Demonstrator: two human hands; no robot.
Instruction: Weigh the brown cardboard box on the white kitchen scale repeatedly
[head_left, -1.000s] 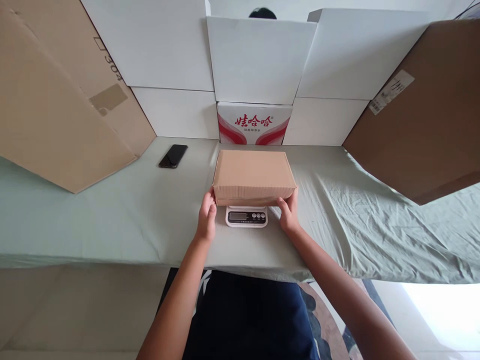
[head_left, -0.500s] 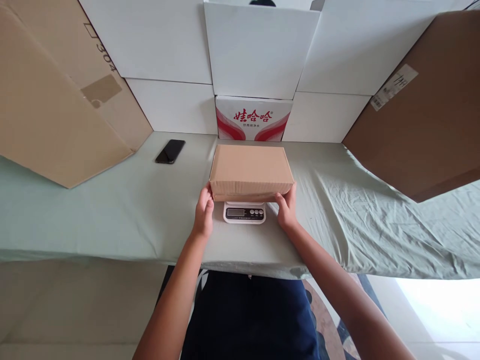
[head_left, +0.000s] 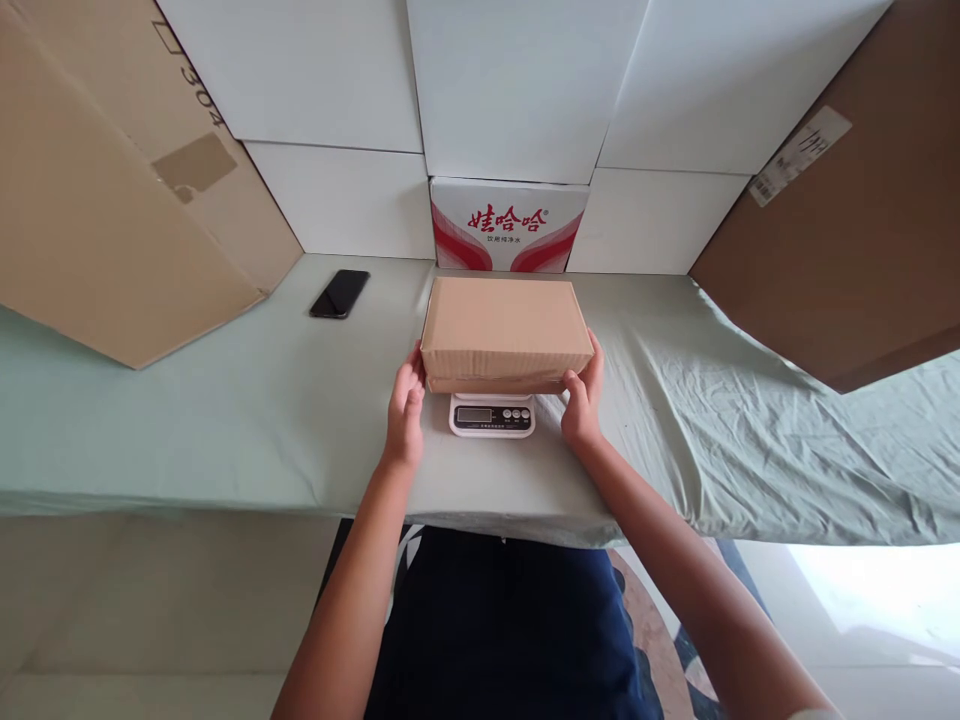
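Note:
A closed brown cardboard box (head_left: 506, 318) sits over a small white kitchen scale (head_left: 492, 430), whose front panel with a display and buttons shows below it. The box hides the scale's platform. At the box's left front corner, my left hand (head_left: 406, 410) presses its fingers along the side, thumb toward me. My right hand (head_left: 583, 400) grips the right front corner, with its thumb on the front face and fingers around the side. The scale's display shows no digits I can read.
A black phone (head_left: 340, 294) lies left of the box on the green tablecloth (head_left: 225, 420). Behind stand white boxes (head_left: 337, 200) and a red-and-white carton (head_left: 508, 225). Large brown cardboard panels flank the table at left (head_left: 112, 200) and right (head_left: 847, 250).
My right hand has shifted slightly up and outward along the box's right side. The box stays over the scale, and the whole view has moved a little upward.

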